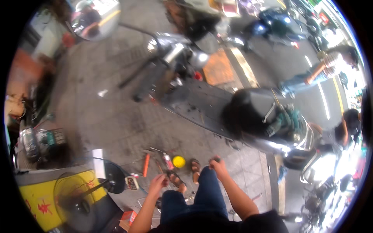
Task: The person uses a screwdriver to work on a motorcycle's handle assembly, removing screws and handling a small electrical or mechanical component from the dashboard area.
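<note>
My left hand point(157, 184) hangs above the ground beside my left knee, its fingers curled together; whatever it may hold is too small to make out. By my right knee, my right hand point(219, 165) is closed, with a small dark thing at its fingertips that I cannot name. Between and beyond my hands lie a round yellow lid or tub point(178, 161), a red-and-white tube or bottle point(168, 161) and an orange stick-like tool point(146, 165). Ahead stands a dark scooter point(202, 101), with mechanical parts point(286, 120) exposed toward its rear. The picture is blurred.
At lower left are a fan point(79, 204), a yellow panel point(37, 202) and an orange box point(127, 218). The scooter's round mirror point(95, 19) juts out at upper left. A person point(324, 70) is on the road at right; another point(344, 128) is near the scooter's rear.
</note>
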Tool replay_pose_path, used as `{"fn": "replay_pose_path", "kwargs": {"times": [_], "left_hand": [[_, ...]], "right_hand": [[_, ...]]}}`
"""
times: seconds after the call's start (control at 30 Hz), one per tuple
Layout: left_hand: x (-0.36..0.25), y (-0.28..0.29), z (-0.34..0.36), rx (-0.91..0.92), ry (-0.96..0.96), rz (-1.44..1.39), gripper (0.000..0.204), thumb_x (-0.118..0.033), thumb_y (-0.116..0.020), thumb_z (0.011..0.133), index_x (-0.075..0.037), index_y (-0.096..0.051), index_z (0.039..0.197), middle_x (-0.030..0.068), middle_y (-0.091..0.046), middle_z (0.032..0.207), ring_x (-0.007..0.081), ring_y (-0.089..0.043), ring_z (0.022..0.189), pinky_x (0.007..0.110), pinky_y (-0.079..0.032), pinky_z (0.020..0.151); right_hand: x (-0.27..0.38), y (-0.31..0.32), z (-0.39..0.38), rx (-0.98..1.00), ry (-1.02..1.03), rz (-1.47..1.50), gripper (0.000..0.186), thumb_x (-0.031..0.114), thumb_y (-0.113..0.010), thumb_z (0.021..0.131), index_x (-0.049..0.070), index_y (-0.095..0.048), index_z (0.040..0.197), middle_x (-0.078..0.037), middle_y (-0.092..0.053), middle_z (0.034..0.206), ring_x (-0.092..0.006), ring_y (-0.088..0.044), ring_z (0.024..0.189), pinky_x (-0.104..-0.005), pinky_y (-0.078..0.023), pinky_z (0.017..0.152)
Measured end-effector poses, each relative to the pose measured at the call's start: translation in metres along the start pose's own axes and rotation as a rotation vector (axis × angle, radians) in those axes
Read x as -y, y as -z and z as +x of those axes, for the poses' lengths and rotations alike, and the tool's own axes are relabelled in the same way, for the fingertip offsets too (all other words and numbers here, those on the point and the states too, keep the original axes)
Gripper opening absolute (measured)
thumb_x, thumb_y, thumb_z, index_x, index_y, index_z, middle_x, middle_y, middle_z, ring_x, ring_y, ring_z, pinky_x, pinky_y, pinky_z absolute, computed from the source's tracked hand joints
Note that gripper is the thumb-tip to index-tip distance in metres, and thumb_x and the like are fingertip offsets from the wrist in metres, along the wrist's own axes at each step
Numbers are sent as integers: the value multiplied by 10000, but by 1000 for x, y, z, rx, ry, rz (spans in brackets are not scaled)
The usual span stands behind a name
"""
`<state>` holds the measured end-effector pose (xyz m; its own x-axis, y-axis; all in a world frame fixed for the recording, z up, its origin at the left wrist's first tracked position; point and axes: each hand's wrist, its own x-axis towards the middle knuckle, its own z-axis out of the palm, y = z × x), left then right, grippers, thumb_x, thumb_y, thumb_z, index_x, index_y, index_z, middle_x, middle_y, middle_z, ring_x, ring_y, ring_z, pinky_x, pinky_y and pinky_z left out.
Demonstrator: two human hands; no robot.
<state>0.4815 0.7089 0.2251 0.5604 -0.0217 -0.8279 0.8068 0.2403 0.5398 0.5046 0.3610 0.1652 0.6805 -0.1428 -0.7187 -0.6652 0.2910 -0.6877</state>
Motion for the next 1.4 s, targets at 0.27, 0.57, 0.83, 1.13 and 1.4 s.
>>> {"fn": "replay_pose_path", "kwargs": {"times": [0.27, 0.57, 0.83, 1.13, 1.4], "left_hand": [[-258, -114, 9, 201, -636, 267, 311, -253, -592, 991, -25, -609, 1202, 72, -693, 984, 139, -654, 841, 292, -533, 780], [-308, -160, 21, 342, -436, -124, 380, -285, -561, 1011, -57, -523, 1313, 107, -663, 1109, 212, -655, 988, 352, -539, 838], [-364, -231, 49, 491, -577, 23, 502, -233, -677, 941, -38, -473, 1358, 81, -635, 1146, 167, -636, 1019, 303, -530, 853], [-384, -220, 37, 463, -763, 394, 764, -200, -819, 827, 39, -390, 1412, 77, -632, 1164, 131, -590, 1063, 275, -499, 883], [-388, -220, 39, 650, -605, 64, 757, -76, -762, 818, -63, -342, 1448, 142, -506, 1398, 224, -565, 1191, 344, -531, 901]], "right_hand": [[165, -45, -45, 24, 341, -246, 322, 302, -670, 926, 6, -653, 1052, -94, -694, 883, -170, -665, 775, -304, -514, 730], [333, -87, -46, 176, 654, -514, 302, 282, -683, 907, 11, -639, 1033, -118, -685, 798, -185, -661, 737, -324, -509, 710], [388, -165, -34, -34, 875, -585, 429, 300, -743, 852, 40, -585, 1154, -138, -663, 904, -283, -660, 810, -378, -515, 738], [400, -176, -9, 54, 576, -238, 283, 174, -646, 937, -11, -610, 1149, -75, -671, 892, -108, -603, 749, -277, -500, 688], [406, -183, -6, 206, 369, 26, 215, 116, -552, 947, -46, -589, 1084, -46, -614, 790, -94, -572, 672, -248, -465, 643]]}}
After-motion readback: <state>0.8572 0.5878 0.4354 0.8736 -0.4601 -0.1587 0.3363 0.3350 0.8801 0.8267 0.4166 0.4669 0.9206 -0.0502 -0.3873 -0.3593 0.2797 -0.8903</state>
